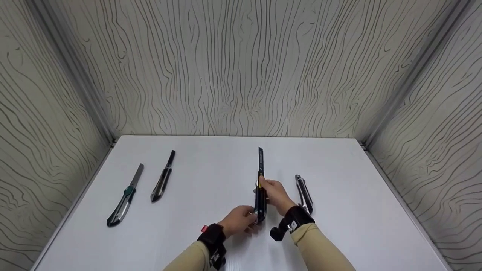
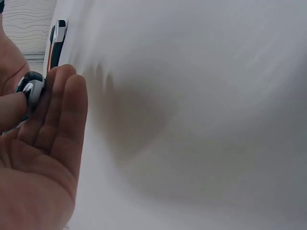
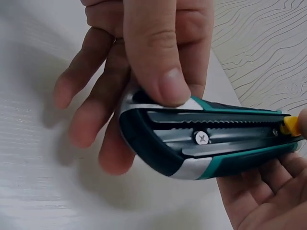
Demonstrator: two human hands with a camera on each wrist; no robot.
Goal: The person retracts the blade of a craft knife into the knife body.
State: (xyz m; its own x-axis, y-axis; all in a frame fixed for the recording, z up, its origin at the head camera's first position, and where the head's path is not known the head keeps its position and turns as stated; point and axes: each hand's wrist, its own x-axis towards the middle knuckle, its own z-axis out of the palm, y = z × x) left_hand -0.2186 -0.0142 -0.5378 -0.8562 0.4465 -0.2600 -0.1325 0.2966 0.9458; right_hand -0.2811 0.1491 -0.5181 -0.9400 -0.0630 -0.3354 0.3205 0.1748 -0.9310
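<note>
A snap-off utility knife (image 1: 260,205) with a dark green and silver body is held between both hands, its long dark blade (image 1: 261,158) extended toward the back wall. My left hand (image 1: 238,220) pinches the butt end between thumb and fingers; the other fingers stretch out loosely below. Around the front half my right hand (image 1: 276,194) grips the handle, thumb at the yellow slider (image 3: 291,125). Two screws show along the handle's toothed channel in the right wrist view. From the left wrist view, only the rounded butt (image 2: 34,88) of the knife appears.
On the white table (image 1: 211,165) at left lie a utility knife with a green slider (image 1: 129,190) and blade out, and a dark-bladed one (image 1: 162,184). Right of my right hand lies another utility knife (image 1: 305,195), no blade showing. Wood-grain panels (image 1: 241,67) enclose the table.
</note>
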